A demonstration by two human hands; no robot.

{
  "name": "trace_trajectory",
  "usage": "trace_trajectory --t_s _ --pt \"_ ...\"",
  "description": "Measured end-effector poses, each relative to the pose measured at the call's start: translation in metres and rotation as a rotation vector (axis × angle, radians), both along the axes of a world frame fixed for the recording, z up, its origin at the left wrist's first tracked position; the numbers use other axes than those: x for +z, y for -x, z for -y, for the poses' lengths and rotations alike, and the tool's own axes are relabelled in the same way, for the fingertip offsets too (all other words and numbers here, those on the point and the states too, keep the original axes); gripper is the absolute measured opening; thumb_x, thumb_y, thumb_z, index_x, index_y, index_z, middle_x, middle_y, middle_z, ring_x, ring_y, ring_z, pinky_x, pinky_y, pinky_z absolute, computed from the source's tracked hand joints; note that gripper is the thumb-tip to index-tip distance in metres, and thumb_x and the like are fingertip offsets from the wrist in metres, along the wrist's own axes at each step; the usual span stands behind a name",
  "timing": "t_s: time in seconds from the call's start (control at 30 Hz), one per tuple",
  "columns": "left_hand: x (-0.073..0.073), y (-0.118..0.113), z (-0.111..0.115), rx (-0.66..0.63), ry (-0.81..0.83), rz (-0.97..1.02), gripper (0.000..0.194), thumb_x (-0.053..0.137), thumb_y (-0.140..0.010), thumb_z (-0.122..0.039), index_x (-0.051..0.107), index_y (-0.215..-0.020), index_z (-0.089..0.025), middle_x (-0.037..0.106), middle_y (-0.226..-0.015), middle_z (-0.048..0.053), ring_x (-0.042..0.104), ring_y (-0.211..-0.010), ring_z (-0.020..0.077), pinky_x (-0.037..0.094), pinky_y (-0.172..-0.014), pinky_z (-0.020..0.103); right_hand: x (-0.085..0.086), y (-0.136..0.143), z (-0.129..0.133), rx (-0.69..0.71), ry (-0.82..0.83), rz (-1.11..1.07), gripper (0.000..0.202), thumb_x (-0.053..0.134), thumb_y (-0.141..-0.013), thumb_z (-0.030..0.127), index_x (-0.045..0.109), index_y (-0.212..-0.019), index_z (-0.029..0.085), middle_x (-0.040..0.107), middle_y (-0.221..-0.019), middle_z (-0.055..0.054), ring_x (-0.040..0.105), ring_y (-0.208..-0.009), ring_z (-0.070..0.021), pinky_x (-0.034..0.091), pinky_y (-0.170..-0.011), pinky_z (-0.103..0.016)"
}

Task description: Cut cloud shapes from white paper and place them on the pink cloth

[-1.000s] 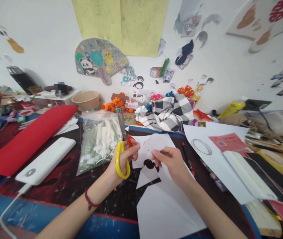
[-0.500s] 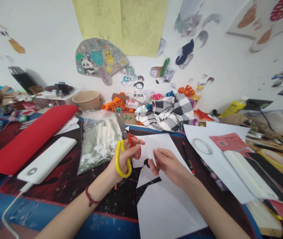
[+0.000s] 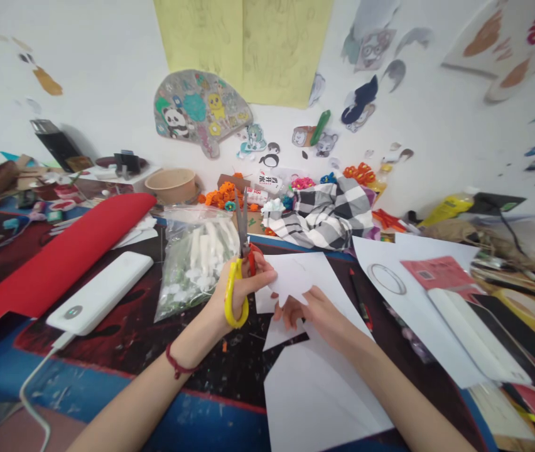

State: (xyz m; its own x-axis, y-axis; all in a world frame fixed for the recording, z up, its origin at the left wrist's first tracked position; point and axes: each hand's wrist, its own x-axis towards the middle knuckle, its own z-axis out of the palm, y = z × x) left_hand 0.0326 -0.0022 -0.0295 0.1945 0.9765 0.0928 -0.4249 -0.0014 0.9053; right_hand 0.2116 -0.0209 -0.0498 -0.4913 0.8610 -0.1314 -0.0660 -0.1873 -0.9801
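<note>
My left hand [image 3: 224, 296] is closed around scissors [image 3: 243, 231] with yellow and red handles. Their blades point up and stand slightly apart. A small white paper cut-out [image 3: 292, 290] with a jagged lower edge is pinched in my right hand [image 3: 321, 319]. The thumb of my left hand reaches the cut-out's left edge, apparently touching it. Behind the cut-out lies a white paper sheet [image 3: 331, 269], and its pale outline blends into that sheet. A larger cut sheet [image 3: 317, 398] rests below my hands.
To the left are a plastic bag of white-and-green pieces [image 3: 192, 257], a white power bank [image 3: 100, 295] with a cable, and a red roll [image 3: 79, 251]. On the right lie a red-and-black pencil [image 3: 360, 301], phones, and a tape roll [image 3: 524, 307]. Checked cloth [image 3: 328, 213] sits behind.
The scissors have swung more upright, their blades slightly apart. My left thumb has come to the cut-out, which has turned in my right fingers. The whole view has shifted slightly.
</note>
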Motion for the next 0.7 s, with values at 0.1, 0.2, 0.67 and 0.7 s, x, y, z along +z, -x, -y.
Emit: trace_trajectory --t_s 0.1,0.2,0.67,0.7 --pt "-0.002 0.005 -0.004 0.153 0.026 -0.073 0.035 0.086 -0.062 -0.024 0.056 -0.078 -0.017 0.060 -0.069 -0.005 0.055 -0.061 0.0086 0.038 -0.056 0.021 0.000 -0.005 -0.007 -0.247 -0.109 0.093 0.035 0.058 -0.089 0.049 0.062 -0.078 0.016 0.068 -0.072 -0.005 0.058 -0.053 -0.0114 0.043 -0.050 -0.024" --pt "-0.007 0.009 -0.007 0.231 0.047 -0.115 0.036 0.087 -0.061 -0.025 0.057 -0.081 -0.017 0.062 -0.071 -0.004 0.057 -0.064 0.0100 0.040 -0.058 0.022 0.000 -0.012 -0.009 -0.292 -0.139 0.036 0.021 0.066 -0.084 0.037 0.065 -0.087 0.017 0.068 -0.072 -0.002 0.059 -0.054 -0.0120 0.044 -0.050 -0.024" --pt "-0.009 0.008 -0.007 0.249 0.012 -0.145 0.031 0.084 -0.066 -0.030 0.059 -0.081 -0.018 0.064 -0.076 -0.002 0.051 -0.060 0.0092 0.035 -0.056 0.023 0.005 -0.006 -0.002 -0.476 -0.296 0.228 0.024 0.078 -0.075 0.040 0.073 -0.078 0.017 0.068 -0.063 -0.002 0.056 -0.049 -0.0114 0.047 -0.048 -0.024" --pt "-0.008 0.008 -0.007 0.246 0.006 -0.142 0.030 0.083 -0.067 -0.032 0.060 -0.080 -0.018 0.064 -0.074 -0.003 0.049 -0.059 0.0090 0.034 -0.056 0.024 0.004 -0.006 -0.002 -0.490 -0.317 0.229 0.023 0.077 -0.075 0.040 0.073 -0.078 0.017 0.068 -0.063 -0.002 0.056 -0.049 -0.0114 0.047 -0.048 -0.024"
